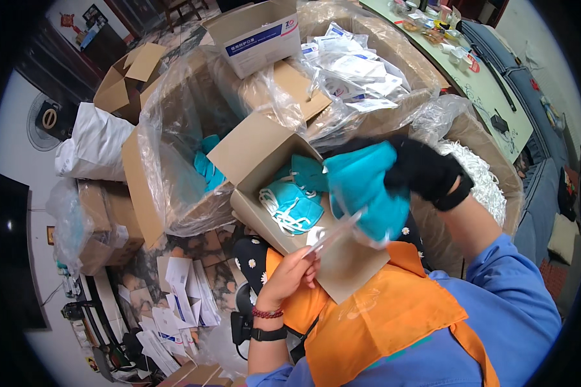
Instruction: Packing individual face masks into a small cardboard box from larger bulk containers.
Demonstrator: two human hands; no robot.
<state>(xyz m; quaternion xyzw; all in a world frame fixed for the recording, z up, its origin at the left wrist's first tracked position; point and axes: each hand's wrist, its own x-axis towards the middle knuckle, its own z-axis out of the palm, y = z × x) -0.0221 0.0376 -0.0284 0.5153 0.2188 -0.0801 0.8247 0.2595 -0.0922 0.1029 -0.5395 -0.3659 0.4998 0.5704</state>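
Note:
My right hand (426,169), in a black glove, grips a teal face mask (366,187) or several stacked ones above the right side of an open cardboard box (239,193). Its fingers are partly hidden behind the teal fabric. My bare left hand (295,277) is closed on a thin whitish strip (336,233) that runs up to the masks; I cannot tell whether it is clear plastic or ear straps. Inside the box on my lap lie more teal masks (294,205) with white straps. The box's near flap (345,267) hangs over my orange apron (374,322).
A plastic-lined carton (174,168) with teal masks stands left. Ahead, another carton holds white packets (361,68), beside a white printed box (258,45). White straps (474,174) fill a carton at right. Flattened cartons (190,293) lie on the floor. A cluttered table (490,97) is far right.

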